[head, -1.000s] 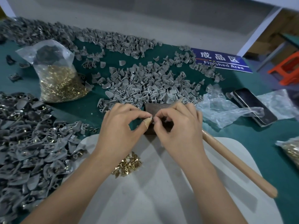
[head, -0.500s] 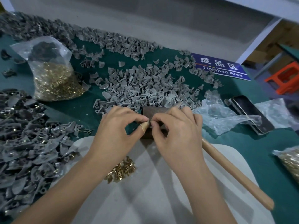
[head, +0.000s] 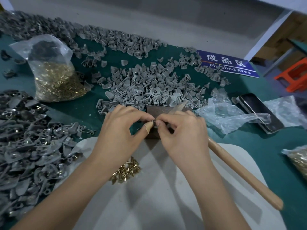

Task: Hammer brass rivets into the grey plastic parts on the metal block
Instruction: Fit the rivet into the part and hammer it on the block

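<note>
Brass shows only as a speck where the fingertips meet: the left hand (head: 121,130) pinches thumb and forefinger together, and the right hand (head: 181,130) does the same from the other side, both closing on one small grey plastic part (head: 154,122) over the dark rusty metal block (head: 159,112). Whether the speck between them is a rivet being seated I cannot tell; the part is mostly hidden by the fingers. A tan plaster wraps the left thumb tip.

Judging by look, the part is light, stiff moulded plastic, easy to flick away, best held by its flat curved edge so the small round holes stay clear. A rivet this tiny is smooth and apt to slip, so a fingertip pinch on the shank seems right. The block looks heavy and should stay put under blows.

Counted: one block, one long pale wooden hammer handle (head: 245,176) lying at the right forearm, its head hidden behind the hand. Loose brass rivets (head: 126,170) lie in one small heap on the white board (head: 166,205), perhaps some dozens. Two clear plastic bags of rivets show, one at far left (head: 56,77) and one at the right edge (head: 299,160). Unriveted grey parts (head: 149,90) heap beyond the block in hundreds; riveted parts (head: 29,140) pile at left, too many to count. One black phone (head: 260,112) lies on the green table (head: 249,143), and one blue sign (head: 227,63) behind.
</note>
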{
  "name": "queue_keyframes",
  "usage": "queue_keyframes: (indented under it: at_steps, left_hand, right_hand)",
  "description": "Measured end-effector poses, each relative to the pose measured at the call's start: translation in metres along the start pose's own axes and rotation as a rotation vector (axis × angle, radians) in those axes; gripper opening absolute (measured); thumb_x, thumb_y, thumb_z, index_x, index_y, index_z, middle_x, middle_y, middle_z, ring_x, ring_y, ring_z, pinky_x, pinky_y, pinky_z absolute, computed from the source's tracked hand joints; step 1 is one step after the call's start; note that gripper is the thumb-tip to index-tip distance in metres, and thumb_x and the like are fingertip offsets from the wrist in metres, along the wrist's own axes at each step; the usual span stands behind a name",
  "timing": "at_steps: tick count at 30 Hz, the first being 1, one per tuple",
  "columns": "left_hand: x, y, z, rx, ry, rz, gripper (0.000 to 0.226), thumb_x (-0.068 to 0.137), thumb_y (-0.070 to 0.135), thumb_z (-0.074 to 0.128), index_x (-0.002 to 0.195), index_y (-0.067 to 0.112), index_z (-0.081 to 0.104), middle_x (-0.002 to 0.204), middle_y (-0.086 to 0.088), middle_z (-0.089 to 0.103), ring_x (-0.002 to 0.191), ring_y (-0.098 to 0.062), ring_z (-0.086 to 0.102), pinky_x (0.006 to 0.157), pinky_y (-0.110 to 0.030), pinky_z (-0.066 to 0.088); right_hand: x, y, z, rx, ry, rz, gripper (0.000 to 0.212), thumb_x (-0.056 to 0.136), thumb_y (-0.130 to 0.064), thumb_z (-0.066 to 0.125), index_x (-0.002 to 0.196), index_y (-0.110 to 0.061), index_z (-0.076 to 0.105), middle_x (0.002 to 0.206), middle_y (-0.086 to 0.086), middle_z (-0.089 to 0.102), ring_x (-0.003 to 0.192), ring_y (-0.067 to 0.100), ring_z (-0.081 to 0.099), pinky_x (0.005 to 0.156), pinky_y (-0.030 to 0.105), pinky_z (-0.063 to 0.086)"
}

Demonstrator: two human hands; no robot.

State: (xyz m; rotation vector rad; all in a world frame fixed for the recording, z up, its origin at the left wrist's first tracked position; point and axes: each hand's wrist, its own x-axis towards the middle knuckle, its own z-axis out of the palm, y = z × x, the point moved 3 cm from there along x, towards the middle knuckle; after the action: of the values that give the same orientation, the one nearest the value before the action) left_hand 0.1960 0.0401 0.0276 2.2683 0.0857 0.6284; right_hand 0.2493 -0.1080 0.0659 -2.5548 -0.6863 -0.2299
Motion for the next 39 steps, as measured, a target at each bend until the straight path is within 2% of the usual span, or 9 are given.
queue_keyframes:
  at_steps: [4,8,15,23,27,32,36,39]
  left_hand:
    - [-0.001,0.001,-0.001,0.055,0.008,-0.011,0.009,0.089,0.04,0.067,0.097,0.039,0.071,0.093,0.02,0.065,0.097,-0.012,0.054,0.087,-0.046,0.046]
    - [-0.001,0.002,0.0,0.042,-0.007,0.009,0.007,0.09,0.038,0.066,0.096,0.039,0.068,0.092,0.02,0.063,0.096,-0.011,0.053,0.086,-0.045,0.046]
    - [0.0,-0.003,0.002,-0.008,-0.018,0.05,0.012,0.092,0.036,0.068,0.103,0.038,0.071,0.093,0.021,0.063,0.096,-0.012,0.054,0.084,-0.04,0.046]
    - [0.001,-0.002,0.002,0.043,-0.016,0.084,0.014,0.093,0.034,0.069,0.106,0.034,0.074,0.093,0.02,0.064,0.095,-0.014,0.053,0.083,-0.04,0.046]
    - [0.002,-0.001,0.0,0.047,-0.014,0.076,0.016,0.092,0.035,0.069,0.106,0.032,0.075,0.093,0.018,0.065,0.095,-0.014,0.052,0.084,-0.04,0.046]
    - [0.001,0.0,0.0,0.068,-0.004,0.062,0.016,0.091,0.037,0.069,0.104,0.031,0.076,0.093,0.017,0.066,0.095,-0.014,0.052,0.085,-0.043,0.046]
    - [0.001,0.001,-0.001,0.1,0.021,0.047,0.018,0.091,0.038,0.068,0.102,0.028,0.077,0.092,0.016,0.066,0.094,-0.014,0.052,0.084,-0.044,0.047]
    - [0.001,0.002,-0.001,0.143,0.013,0.027,0.019,0.092,0.04,0.066,0.104,0.03,0.077,0.093,0.017,0.067,0.095,-0.013,0.053,0.085,-0.044,0.048]
  right_hand:
    - [-0.005,-0.004,0.0,-0.039,0.05,0.008,0.017,0.093,-0.031,0.062,0.08,-0.03,0.073,0.069,-0.008,0.058,0.079,0.018,0.049,0.076,0.039,0.039]
    - [-0.007,-0.003,0.001,-0.006,0.079,0.009,0.017,0.092,-0.027,0.065,0.076,-0.028,0.071,0.062,-0.009,0.046,0.072,0.018,0.044,0.071,0.04,0.041]
    - [-0.007,-0.002,0.0,0.008,0.065,-0.015,0.016,0.093,-0.028,0.066,0.077,-0.028,0.071,0.058,-0.01,0.036,0.07,0.019,0.043,0.073,0.044,0.045]
    - [-0.012,0.002,0.004,0.072,0.138,-0.043,0.011,0.092,-0.027,0.07,0.084,-0.035,0.072,0.059,-0.016,0.033,0.072,0.015,0.044,0.072,0.042,0.039]
    - [-0.012,0.005,0.007,0.079,0.167,-0.033,0.006,0.09,-0.03,0.071,0.086,-0.035,0.072,0.066,-0.016,0.043,0.078,0.012,0.046,0.074,0.037,0.036]
    - [-0.011,0.005,0.004,0.085,0.194,-0.042,0.003,0.091,-0.032,0.071,0.089,-0.034,0.072,0.073,-0.017,0.048,0.081,0.011,0.045,0.076,0.035,0.034]
    - [-0.008,0.029,-0.014,0.078,0.271,0.016,0.003,0.092,-0.032,0.067,0.092,-0.032,0.07,0.087,-0.016,0.057,0.091,0.018,0.051,0.082,0.042,0.043]
    - [-0.006,0.051,-0.016,0.036,0.108,0.119,0.016,0.09,-0.037,0.069,0.106,-0.033,0.068,0.099,-0.01,0.057,0.098,0.02,0.054,0.088,0.042,0.046]
